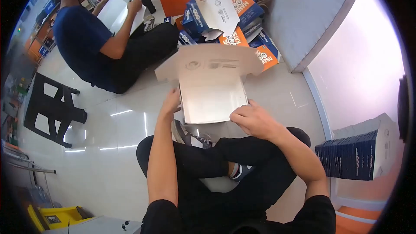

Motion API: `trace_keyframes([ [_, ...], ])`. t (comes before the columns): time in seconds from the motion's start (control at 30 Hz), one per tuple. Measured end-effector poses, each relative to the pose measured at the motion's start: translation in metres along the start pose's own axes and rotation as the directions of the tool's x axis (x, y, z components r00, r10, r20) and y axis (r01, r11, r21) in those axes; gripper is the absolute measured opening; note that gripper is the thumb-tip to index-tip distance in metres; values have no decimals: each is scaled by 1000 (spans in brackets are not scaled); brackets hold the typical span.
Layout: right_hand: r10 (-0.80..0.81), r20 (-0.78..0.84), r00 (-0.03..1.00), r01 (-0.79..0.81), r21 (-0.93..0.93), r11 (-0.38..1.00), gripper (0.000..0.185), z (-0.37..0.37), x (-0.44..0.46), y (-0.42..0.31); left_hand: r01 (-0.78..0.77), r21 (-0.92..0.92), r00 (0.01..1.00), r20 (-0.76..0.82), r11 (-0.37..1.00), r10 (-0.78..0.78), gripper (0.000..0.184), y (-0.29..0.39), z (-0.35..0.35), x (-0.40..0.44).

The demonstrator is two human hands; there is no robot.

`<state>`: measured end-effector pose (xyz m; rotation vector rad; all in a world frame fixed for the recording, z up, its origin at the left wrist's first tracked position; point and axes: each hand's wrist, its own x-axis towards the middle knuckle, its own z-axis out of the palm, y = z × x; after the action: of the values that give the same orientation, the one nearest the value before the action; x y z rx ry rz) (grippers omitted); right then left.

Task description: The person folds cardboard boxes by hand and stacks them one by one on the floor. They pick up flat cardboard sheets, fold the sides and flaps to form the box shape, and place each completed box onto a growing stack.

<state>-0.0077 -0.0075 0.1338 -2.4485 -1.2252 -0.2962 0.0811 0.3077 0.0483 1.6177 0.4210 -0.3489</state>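
In front of me a cardboard box is held above my crossed legs, its pale inside facing me. Its wide lid flap stands raised at the far side, with blurred printing on it. My left hand grips the left side wall, and its fingertips are partly hidden behind the board. At the near right corner, my right hand has its fingers closed on the edge.
Beyond the box lies a heap of blue and orange folded boxes. A person sits at the upper left holding another opened box. A black stool lies tipped at left. Flat blue cartons are stacked at right by the wall.
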Motion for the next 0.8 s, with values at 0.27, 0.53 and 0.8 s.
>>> trace_keyframes([
  [0.27,91,230,969,-59,-141,988,22,28,30,28,-49,-27,989,-143,998,44,51,24,1,-37],
  [0.53,-31,-20,999,27,-171,985,14,55,39,25,-266,434,911,-180,861,371,41,-4,0,-21],
  [0.8,-4,-251,968,-17,-81,997,19,69,36,25,-412,856,552,-38,312,833,41,17,20,-52],
])
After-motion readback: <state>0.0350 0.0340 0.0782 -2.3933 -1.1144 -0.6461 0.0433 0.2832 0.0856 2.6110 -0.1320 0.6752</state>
